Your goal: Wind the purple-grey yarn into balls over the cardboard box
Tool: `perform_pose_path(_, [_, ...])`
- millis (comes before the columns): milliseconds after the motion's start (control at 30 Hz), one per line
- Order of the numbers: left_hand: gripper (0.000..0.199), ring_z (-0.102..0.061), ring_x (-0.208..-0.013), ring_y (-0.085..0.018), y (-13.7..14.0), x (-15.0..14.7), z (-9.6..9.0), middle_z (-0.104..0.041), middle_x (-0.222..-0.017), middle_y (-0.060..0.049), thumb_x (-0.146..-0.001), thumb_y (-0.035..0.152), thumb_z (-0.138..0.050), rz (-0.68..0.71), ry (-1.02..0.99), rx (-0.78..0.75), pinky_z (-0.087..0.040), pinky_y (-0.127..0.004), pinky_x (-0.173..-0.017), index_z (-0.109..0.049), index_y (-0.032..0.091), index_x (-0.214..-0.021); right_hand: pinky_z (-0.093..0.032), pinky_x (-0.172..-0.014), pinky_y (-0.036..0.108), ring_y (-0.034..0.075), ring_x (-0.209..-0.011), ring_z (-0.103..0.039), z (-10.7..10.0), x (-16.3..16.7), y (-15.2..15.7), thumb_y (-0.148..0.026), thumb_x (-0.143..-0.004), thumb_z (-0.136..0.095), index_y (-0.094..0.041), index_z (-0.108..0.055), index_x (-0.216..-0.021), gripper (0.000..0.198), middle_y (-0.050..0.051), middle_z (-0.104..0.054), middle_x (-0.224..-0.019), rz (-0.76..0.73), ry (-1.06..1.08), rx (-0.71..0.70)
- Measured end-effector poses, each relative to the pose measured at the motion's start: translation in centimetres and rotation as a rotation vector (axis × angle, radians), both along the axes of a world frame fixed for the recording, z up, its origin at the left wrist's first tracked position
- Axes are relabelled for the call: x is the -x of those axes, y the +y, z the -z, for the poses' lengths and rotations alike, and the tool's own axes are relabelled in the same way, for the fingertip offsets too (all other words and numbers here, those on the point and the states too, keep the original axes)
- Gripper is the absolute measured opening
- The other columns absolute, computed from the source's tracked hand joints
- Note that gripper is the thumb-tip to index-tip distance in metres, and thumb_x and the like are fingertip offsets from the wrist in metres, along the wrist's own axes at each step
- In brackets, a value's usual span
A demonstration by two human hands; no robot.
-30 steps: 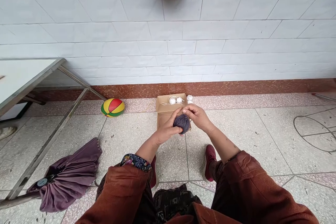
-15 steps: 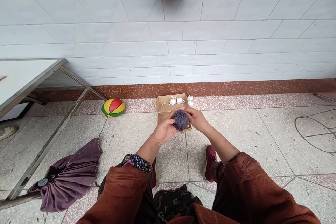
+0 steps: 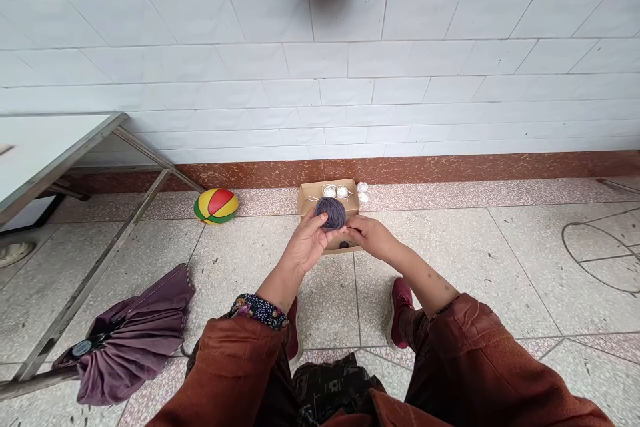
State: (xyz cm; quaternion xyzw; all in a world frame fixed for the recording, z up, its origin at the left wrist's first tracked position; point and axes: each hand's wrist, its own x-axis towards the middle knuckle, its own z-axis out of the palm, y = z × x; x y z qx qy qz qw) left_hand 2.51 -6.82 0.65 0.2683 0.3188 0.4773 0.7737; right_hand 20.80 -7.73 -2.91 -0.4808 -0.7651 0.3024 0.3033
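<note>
A dark grey-purple ball of yarn [image 3: 331,212] rests in my left hand [image 3: 309,240], the thumb pressed on its near side and the fingers under it. Just right of the ball, my right hand [image 3: 373,235] is closed with thumb and fingers pinched together; whatever lies between them is too small to make out. Below both hands an open cardboard box [image 3: 306,193] sits on the floor. White yarn balls [image 3: 342,192] lie in its back part, with loose strands around them. A small dark thing [image 3: 344,244] shows in the front part, partly hidden by my hands.
Two more white balls [image 3: 363,192] lie on the floor right of the box. A colourful ball [image 3: 216,205] is at the left, near a metal-legged table [image 3: 113,121]. A folded purple umbrella [image 3: 135,340] lies at lower left, and a wire frame [image 3: 607,253] stands far right.
The ball of yarn has shifted left and slightly up in my left hand and appears turned. My right hand has moved a little lower and left, uncovering the small dark thing in the box.
</note>
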Motion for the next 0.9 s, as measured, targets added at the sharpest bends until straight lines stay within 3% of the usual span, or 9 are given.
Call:
perform_pose_path(133, [0.032,-0.064,-0.083,-0.014,0.5,0.5,0.7,-0.07,-0.095,-0.003,-0.072,0.029,-0.078,-0.095,0.164,0.069,-0.05,-0.027,-0.075,-0.063,0.018,-0.098,-0.046,-0.075,0.027,0.015,-0.077,-0.059,-1.3,0.1,-0.5,-0.024,-0.096,-0.053,-0.019,-0.067,-0.09,0.016,0.003,-0.065,-0.084,-0.088,0.084,-0.042])
perform_pose_path(267, [0.035,-0.064,-0.081,-0.015,0.6,0.6,0.9,-0.07,-0.094,-0.003,-0.071,0.033,-0.078,-0.058,0.241,0.033,-0.049,-0.027,-0.072,-0.065,0.018,-0.099,-0.044,-0.069,0.026,0.014,-0.071,-0.056,-2.8,0.0,-0.9,-0.03,-0.095,-0.054,-0.02,-0.066,-0.087,0.018,0.001,-0.062,-0.077,-0.118,0.196,-0.046])
perform_pose_path(467, [0.038,-0.061,-0.091,-0.02,0.4,0.5,0.8,-0.069,-0.103,-0.006,-0.072,0.034,-0.075,-0.007,0.433,-0.126,-0.047,-0.028,-0.071,-0.068,0.019,-0.106,-0.041,-0.063,0.026,0.013,-0.065,-0.05,-4.2,-0.6,-0.7,-0.037,-0.092,-0.057,-0.021,-0.064,-0.081,0.021,0.0,-0.058,-0.073,0.009,0.278,-0.033])
perform_pose_path(600, [0.045,-0.06,-0.1,-0.025,-0.2,0.5,0.7,-0.065,-0.115,-0.008,-0.074,0.035,-0.073,0.16,0.532,-0.19,-0.048,-0.03,-0.071,-0.066,0.023,-0.118,-0.043,-0.071,0.029,0.016,-0.073,-0.054,-4.1,-0.6,0.0,-0.037,-0.092,-0.058,-0.022,-0.064,-0.079,0.022,0.002,-0.061,-0.076,0.084,0.299,-0.127])
perform_pose_path(767, [0.056,-0.055,-0.115,-0.028,-1.0,0.6,0.1,-0.058,-0.131,-0.008,-0.078,0.032,-0.071,0.355,0.319,-0.226,-0.05,-0.035,-0.082,-0.056,0.031,-0.132,-0.044,-0.072,0.029,0.017,-0.076,-0.057,-2.6,-0.2,0.9,-0.033,-0.092,-0.061,-0.022,-0.065,-0.079,0.018,0.002,-0.063,-0.078,0.188,0.342,-0.222])
perform_pose_path(900, [0.057,-0.054,-0.12,-0.028,-1.1,0.7,-0.2,-0.053,-0.138,-0.01,-0.077,0.028,-0.072,0.38,0.062,-0.222,-0.048,-0.04,-0.094,-0.057,0.027,-0.132,-0.043,-0.07,0.028,0.017,-0.075,-0.057,-1.0,0.2,1.5,-0.032,-0.092,-0.058,-0.021,-0.064,-0.077,0.019,0.002,-0.062,-0.078,0.263,0.309,-0.157])
